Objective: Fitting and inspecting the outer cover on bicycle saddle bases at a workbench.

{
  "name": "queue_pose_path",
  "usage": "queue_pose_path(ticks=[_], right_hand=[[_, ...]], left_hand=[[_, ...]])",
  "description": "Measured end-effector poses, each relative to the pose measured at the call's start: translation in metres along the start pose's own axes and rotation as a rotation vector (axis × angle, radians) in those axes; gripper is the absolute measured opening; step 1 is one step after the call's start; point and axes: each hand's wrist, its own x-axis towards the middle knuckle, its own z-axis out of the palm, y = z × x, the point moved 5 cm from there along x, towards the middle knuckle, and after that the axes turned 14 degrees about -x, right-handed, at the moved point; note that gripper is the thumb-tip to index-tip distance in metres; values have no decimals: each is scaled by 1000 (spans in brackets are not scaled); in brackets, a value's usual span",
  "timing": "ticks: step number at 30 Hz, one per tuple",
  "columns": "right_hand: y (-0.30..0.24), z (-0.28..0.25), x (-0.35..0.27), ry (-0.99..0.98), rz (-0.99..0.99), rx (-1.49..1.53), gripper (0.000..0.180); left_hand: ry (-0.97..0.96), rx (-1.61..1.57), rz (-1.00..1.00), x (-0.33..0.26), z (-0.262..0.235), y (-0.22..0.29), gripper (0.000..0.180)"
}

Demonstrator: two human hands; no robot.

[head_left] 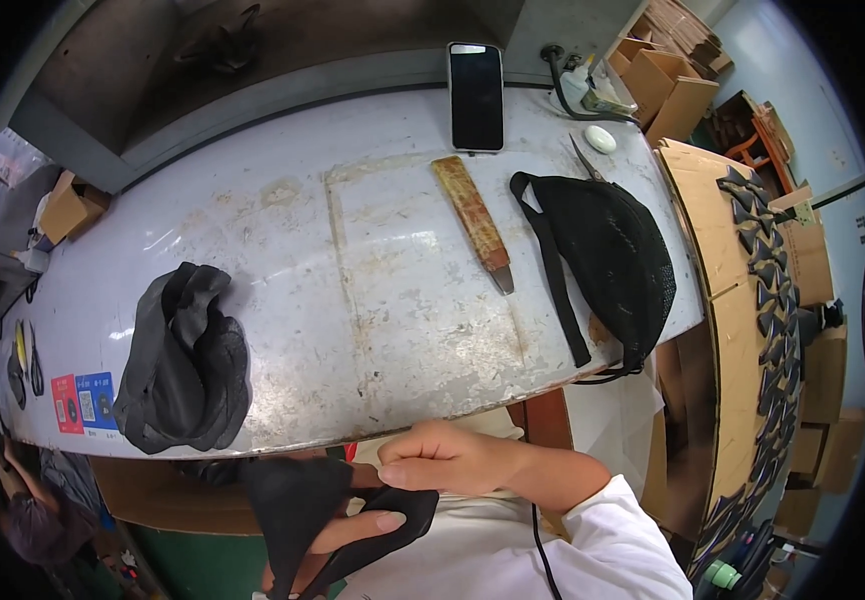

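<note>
In front of my body, below the table's near edge, both hands hold a dark piece of black fabric [298,500]. My right hand [448,458] is closed, thumb and bent fingers pinching the fabric's upper edge. Lower down, my left hand [358,532] is partly wrapped in the folds, with a thumb or finger lying across the cloth; its other fingers are mostly hidden. A crumpled heap of black cloth [183,365] rests on the left of the worn white table [283,230].
A flat blade with a tape-wrapped handle [471,215] lies mid-table, beside a black waist bag [608,255]. Behind are a phone [476,105] and a white oval object [600,139]. Cardboard with rows of black pieces [771,290] stands right. Another person [48,515] is far left.
</note>
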Motion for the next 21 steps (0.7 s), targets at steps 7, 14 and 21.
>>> queue_pose_path(ticks=[7,14,21], right_hand=[[-14,-19,-4,496,-219,-137,33],[-11,-9,-2,414,-102,-134,31],[-12,-9,-6,473,-123,-161,31]], left_hand=[[428,-384,103,-3,14,-12,39],[374,-529,258,0,14,-8,43],[396,-667,258,11,14,-1,36]])
